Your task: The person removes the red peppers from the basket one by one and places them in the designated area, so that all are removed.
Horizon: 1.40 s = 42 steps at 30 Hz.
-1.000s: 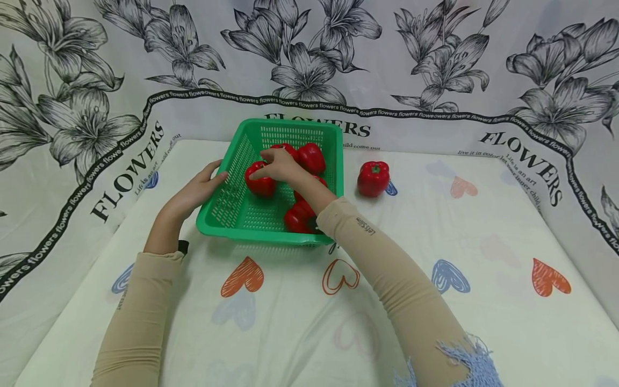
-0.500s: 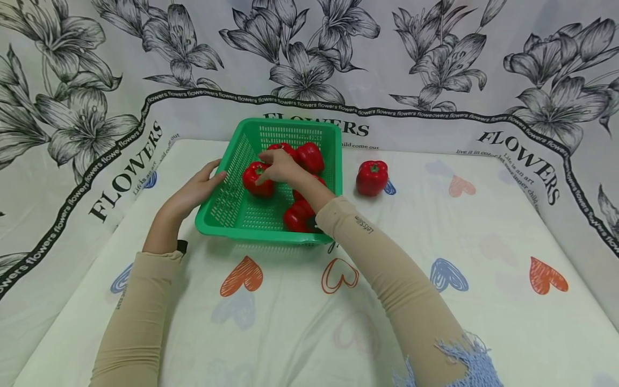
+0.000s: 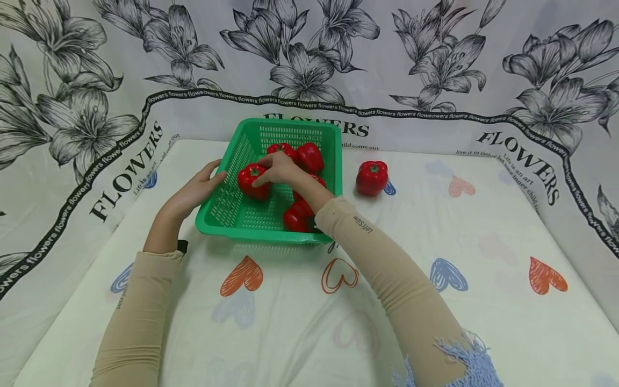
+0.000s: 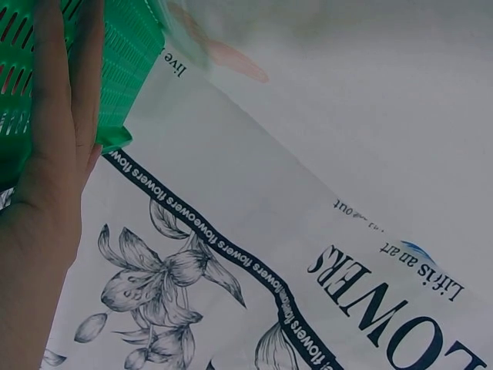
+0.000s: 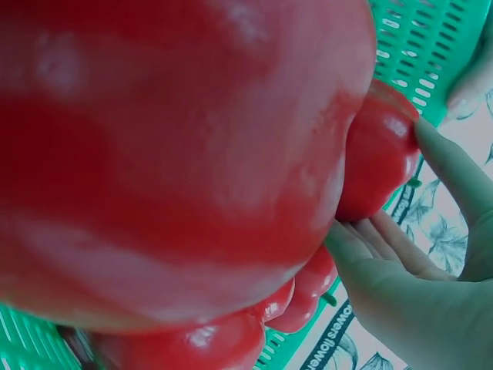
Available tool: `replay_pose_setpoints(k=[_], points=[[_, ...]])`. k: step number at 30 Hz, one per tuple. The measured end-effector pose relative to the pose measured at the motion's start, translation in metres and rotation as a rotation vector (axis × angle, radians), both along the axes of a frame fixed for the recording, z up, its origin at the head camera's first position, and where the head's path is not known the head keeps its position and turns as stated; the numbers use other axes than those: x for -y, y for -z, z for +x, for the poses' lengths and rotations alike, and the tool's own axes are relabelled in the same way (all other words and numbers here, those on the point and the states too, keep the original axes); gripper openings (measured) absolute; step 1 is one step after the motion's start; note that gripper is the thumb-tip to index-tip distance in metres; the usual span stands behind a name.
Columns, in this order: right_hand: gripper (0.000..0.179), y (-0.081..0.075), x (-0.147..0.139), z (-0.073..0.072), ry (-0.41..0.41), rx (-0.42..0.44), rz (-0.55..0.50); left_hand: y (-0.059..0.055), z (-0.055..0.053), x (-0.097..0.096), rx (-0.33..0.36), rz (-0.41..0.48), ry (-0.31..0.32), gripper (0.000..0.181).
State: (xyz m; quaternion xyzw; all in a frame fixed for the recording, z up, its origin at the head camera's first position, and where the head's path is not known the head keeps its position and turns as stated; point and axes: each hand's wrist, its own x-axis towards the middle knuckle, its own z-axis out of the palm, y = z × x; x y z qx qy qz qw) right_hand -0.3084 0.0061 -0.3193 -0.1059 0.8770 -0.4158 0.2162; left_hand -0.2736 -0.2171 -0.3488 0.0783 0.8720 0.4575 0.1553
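A green plastic basket (image 3: 227, 232) with slotted walls holds several red bell peppers. At its left side my left hand (image 3: 195, 191) grips the wall, thumb at the rim; in the left wrist view, straight fingers (image 4: 54, 100) lie along the outside. My right hand (image 3: 282, 169) reaches inside and holds the leftmost bell pepper (image 3: 247, 183) between thumb and fingers. In the right wrist view, that bell pepper (image 5: 377, 154) sits partly behind a large near one (image 5: 154, 154). Other bell peppers (image 3: 310, 157) lie at the back and right, partly hidden by my right hand and forearm.
One more red bell pepper (image 3: 372, 178) stands on the table to the right of the basket. A white cloth with printed hearts (image 3: 340, 277) covers the table. Behind it hangs a white cloth with black flowers (image 3: 307, 75).
The leftmost bell pepper has shifted a little left inside the basket, and my right thumb and fingers have closed on it. My left hand and the basket stay almost still.
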Motion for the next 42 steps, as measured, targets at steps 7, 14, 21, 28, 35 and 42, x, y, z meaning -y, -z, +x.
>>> replay_pose_setpoints(k=[7,14,21,28,35,42], points=[[0.062,-0.007,-0.001,0.001,0.030,-0.030,-0.015,0.002,-0.001,0.001,-0.007,-0.003,0.006,0.063],[0.063,-0.026,-0.004,0.006,0.043,-0.046,-0.056,0.003,-0.002,0.002,0.002,0.016,0.011,0.063],[0.064,-0.041,-0.018,0.007,0.080,-0.039,-0.123,0.003,-0.002,0.001,0.009,0.019,0.004,0.063],[0.065,-0.053,-0.042,0.013,0.112,-0.043,-0.211,0.002,-0.002,0.001,0.005,0.016,0.009,0.064],[0.062,-0.059,-0.070,0.018,0.174,-0.090,-0.284,0.002,-0.001,0.001,0.001,0.022,0.010,0.064],[0.062,-0.061,-0.100,0.023,0.241,-0.096,-0.309,0.000,0.001,-0.002,-0.001,0.005,-0.004,0.064]])
